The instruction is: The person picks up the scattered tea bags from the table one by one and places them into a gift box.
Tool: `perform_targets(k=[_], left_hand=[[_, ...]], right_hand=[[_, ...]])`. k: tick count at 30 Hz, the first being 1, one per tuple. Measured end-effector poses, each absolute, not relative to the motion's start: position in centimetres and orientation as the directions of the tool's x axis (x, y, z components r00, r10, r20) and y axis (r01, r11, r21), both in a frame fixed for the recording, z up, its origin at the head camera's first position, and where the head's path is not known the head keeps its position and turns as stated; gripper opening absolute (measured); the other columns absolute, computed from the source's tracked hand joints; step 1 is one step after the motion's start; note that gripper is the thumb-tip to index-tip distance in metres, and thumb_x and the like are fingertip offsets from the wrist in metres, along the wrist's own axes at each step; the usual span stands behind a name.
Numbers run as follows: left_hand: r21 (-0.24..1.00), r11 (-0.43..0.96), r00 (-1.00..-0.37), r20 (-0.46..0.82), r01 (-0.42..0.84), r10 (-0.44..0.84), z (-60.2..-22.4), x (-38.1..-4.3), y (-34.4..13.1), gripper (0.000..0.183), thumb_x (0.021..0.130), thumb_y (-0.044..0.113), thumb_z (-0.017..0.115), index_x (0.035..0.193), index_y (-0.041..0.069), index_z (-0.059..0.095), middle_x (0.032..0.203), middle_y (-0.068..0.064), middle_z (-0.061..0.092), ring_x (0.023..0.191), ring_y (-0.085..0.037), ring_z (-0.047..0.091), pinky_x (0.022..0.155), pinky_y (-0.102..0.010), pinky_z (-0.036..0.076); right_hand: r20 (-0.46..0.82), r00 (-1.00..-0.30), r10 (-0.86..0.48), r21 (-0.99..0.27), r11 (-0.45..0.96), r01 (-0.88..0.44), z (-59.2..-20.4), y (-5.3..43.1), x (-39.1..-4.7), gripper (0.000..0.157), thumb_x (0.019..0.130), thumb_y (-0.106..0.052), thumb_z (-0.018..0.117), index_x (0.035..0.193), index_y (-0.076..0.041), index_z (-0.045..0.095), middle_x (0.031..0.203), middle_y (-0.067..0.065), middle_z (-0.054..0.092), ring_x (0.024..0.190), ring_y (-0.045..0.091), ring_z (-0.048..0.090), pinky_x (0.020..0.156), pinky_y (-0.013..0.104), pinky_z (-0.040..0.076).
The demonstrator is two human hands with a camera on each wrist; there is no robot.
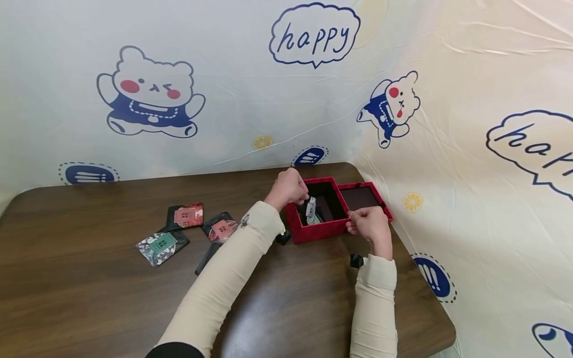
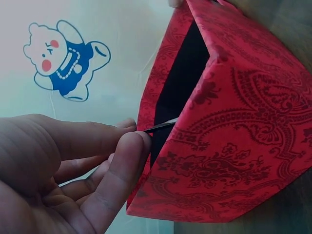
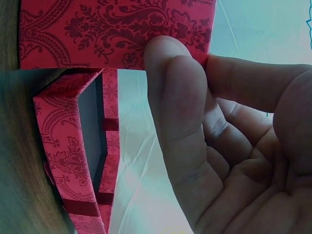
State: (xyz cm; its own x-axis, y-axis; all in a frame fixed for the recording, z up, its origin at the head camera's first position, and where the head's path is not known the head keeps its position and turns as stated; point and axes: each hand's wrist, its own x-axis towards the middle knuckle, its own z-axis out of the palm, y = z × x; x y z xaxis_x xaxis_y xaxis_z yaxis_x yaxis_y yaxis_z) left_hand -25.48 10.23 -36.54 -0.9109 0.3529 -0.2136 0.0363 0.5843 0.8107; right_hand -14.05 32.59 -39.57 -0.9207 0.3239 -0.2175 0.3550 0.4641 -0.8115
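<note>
A red patterned box (image 1: 313, 232) with a dark inside stands open near the table's right corner. Over its left wall reaches my left hand (image 1: 287, 190), thumb and finger pinching the thin dark edge of a flat sachet (image 1: 311, 211). That sachet hangs partly inside the box; in the left wrist view only a thin dark strip of it (image 2: 158, 127) shows, the rest hidden behind the red wall. My right hand (image 1: 370, 224) grips the box's near right corner between thumb and fingers, as the right wrist view shows up close. What else lies in the box is hard to make out.
The red box lid (image 1: 363, 196) lies inside up, right of the box. Left of my left sleeve (image 1: 233, 268), several dark sachets with red, pink or green labels, including a green-labelled one (image 1: 162, 244), lie on the brown table (image 1: 80, 278). A patterned curtain (image 1: 233, 89) hangs behind.
</note>
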Motion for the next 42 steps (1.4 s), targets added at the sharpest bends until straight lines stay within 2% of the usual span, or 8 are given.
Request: perform_targets(k=[4,7,11,16,22,29,34,42], left_hand=[[0.794,0.606,-0.906,-0.228,0.039,0.357,-36.55,-25.45,10.22,0.004,0.087,0.001,0.077,0.085,-0.002,0.076,0.083,-0.012,0.070,0.057,-0.015,0.067,0.067,-0.032,0.059],[0.788,0.614,-0.906,-0.225,0.047,0.358,-36.63,-25.43,10.20,0.003,0.086,0.001,0.077,0.085,0.000,0.077,0.082,-0.010,0.070,0.057,-0.014,0.067,0.063,-0.028,0.058],[0.786,0.615,-0.913,-0.203,0.063,0.353,-36.68,-25.39,10.17,0.003,0.084,0.000,0.079,0.086,0.000,0.077,0.080,-0.010,0.071,0.058,-0.014,0.068,0.060,-0.026,0.057],[0.789,0.611,-0.921,-0.183,0.070,0.342,-36.56,-25.31,10.24,0.006,0.083,-0.002,0.080,0.085,0.001,0.075,0.082,-0.012,0.069,0.060,-0.018,0.069,0.063,-0.031,0.059],[0.719,0.673,-0.923,-0.118,0.174,0.365,-36.59,-25.33,10.48,0.008,0.083,0.002,0.081,0.080,0.004,0.074,0.073,-0.007,0.069,0.057,-0.015,0.066,0.059,-0.027,0.056],[0.682,0.690,-0.904,-0.101,0.241,0.416,-36.71,-25.26,10.56,0.004,0.083,0.006,0.082,0.085,0.004,0.079,0.069,-0.002,0.070,0.056,-0.011,0.067,0.062,-0.026,0.056],[0.709,0.665,-0.907,-0.084,0.236,0.412,-36.62,-25.08,10.60,0.006,0.081,0.006,0.085,0.081,0.006,0.078,0.069,-0.003,0.070,0.055,-0.012,0.066,0.062,-0.027,0.056],[0.753,0.627,-0.910,-0.095,0.200,0.404,-36.48,-24.96,10.22,0.009,0.080,0.005,0.085,0.085,0.004,0.077,0.079,-0.009,0.070,0.057,-0.015,0.067,0.057,-0.025,0.055]], right_hand=[[-0.211,-0.922,0.324,-0.809,0.472,0.350,-39.63,32.52,-14.04,0.022,0.098,-0.016,0.068,0.098,0.004,0.076,0.079,0.015,0.073,0.067,0.024,0.072,0.067,0.034,0.060],[-0.211,-0.922,0.325,-0.807,0.474,0.352,-39.66,32.46,-14.01,0.022,0.098,-0.016,0.068,0.097,0.004,0.076,0.079,0.015,0.073,0.071,0.028,0.073,0.071,0.039,0.060],[-0.209,-0.921,0.328,-0.804,0.479,0.353,-39.59,32.47,-14.04,0.022,0.098,-0.017,0.068,0.097,0.004,0.076,0.079,0.014,0.073,0.068,0.025,0.072,0.074,0.042,0.059],[-0.212,-0.921,0.326,-0.799,0.484,0.356,-39.48,32.60,-14.13,0.022,0.099,-0.017,0.067,0.098,0.003,0.076,0.079,0.014,0.073,0.069,0.024,0.072,0.075,0.042,0.059],[-0.216,-0.920,0.326,-0.798,0.483,0.359,-39.51,32.62,-14.16,0.023,0.099,-0.018,0.067,0.099,0.003,0.076,0.080,0.014,0.073,0.071,0.026,0.073,0.076,0.042,0.059],[-0.210,-0.925,0.317,-0.810,0.473,0.346,-39.45,32.52,-14.14,0.022,0.098,-0.016,0.067,0.098,0.005,0.075,0.078,0.015,0.072,0.068,0.023,0.072,0.071,0.039,0.060],[-0.212,-0.924,0.317,-0.810,0.473,0.348,-39.40,32.57,-14.13,0.022,0.098,-0.016,0.068,0.098,0.005,0.075,0.079,0.014,0.072,0.071,0.027,0.073,0.070,0.036,0.060],[-0.224,-0.918,0.327,-0.807,0.466,0.363,-39.32,32.45,-14.05,0.023,0.099,-0.017,0.068,0.099,0.005,0.075,0.080,0.015,0.072,0.076,0.032,0.073,0.070,0.035,0.060]])
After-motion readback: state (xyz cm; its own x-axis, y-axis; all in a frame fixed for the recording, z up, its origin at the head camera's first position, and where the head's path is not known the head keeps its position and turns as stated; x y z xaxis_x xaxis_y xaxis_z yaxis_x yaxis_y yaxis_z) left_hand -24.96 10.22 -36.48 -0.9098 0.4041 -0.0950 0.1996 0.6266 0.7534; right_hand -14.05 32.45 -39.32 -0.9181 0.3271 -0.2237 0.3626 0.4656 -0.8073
